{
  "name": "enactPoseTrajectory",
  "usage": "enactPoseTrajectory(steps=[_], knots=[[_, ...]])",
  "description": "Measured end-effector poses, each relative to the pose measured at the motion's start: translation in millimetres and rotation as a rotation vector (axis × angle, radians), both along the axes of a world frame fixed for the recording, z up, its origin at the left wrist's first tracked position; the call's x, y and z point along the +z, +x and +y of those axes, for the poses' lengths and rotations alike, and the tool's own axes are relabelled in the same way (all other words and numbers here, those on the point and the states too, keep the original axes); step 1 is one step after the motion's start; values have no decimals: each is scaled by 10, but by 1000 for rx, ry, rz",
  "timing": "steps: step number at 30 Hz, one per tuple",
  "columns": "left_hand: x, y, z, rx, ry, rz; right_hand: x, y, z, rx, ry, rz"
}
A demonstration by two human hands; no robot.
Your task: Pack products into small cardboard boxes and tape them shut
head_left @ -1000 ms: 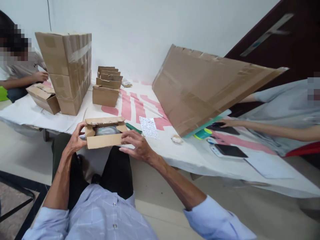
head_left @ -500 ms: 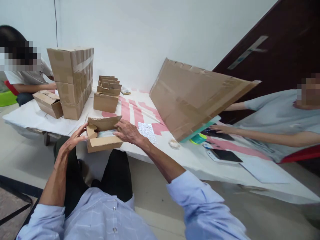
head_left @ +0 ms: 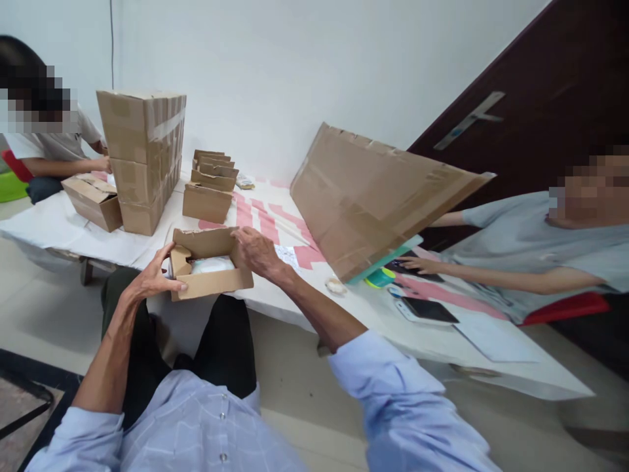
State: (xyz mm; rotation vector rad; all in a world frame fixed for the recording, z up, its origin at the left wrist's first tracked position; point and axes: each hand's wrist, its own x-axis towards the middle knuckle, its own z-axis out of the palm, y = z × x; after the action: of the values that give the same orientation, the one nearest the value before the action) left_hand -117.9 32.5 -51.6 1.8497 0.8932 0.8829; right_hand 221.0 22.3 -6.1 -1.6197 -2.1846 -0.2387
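An opened cardboard box (head_left: pixel 216 286) sits at the table's front edge, above my knees, with its flaps raised. Inside lies a pale, plastic-looking packet (head_left: pixel 213 264), partly hidden by the front wall. My left hand (head_left: pixel 158 275) grips the box's left end, thumb along the front and fingers behind. At the far right corner, the fingers of my right hand (head_left: pixel 256 249) pinch the upright rear flap. Just behind stands a row of open cardboard boxes (head_left: pixel 208 202).
Taped cartons (head_left: pixel 147 157) are stacked at the left, beside a smaller box (head_left: pixel 93 200). A large cardboard panel (head_left: pixel 378 196) leans to the right. Beyond it are a tape roll (head_left: pixel 379 278) and a digital scale (head_left: pixel 427 311). One person (head_left: pixel 59 144) sits left, another (head_left: pixel 521 242) right.
My left thumb has come down onto the box's front. My right hand has shifted slightly right and up to the rear flap, and more of the packet shows. The view has turned slightly.
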Motion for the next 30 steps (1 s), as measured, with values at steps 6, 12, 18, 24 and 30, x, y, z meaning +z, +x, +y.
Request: enactPoseTrajectory(steps=[6, 12, 18, 24, 30], knots=[[43, 3, 31, -14, 35, 10, -117, 404, 106, -99, -25, 174], [62, -7, 101, -27, 55, -2, -190, 464, 49, -105, -54, 344], [93, 2, 124, -50, 29, 18, 32, 248, -104, -112, 58, -99], [40, -28, 129, -53, 37, 42, 254, -207, -93, 31, -213, -431], [77, 23, 90, -70, 31, 19, 372, -470, 87, 122, -453, -517]])
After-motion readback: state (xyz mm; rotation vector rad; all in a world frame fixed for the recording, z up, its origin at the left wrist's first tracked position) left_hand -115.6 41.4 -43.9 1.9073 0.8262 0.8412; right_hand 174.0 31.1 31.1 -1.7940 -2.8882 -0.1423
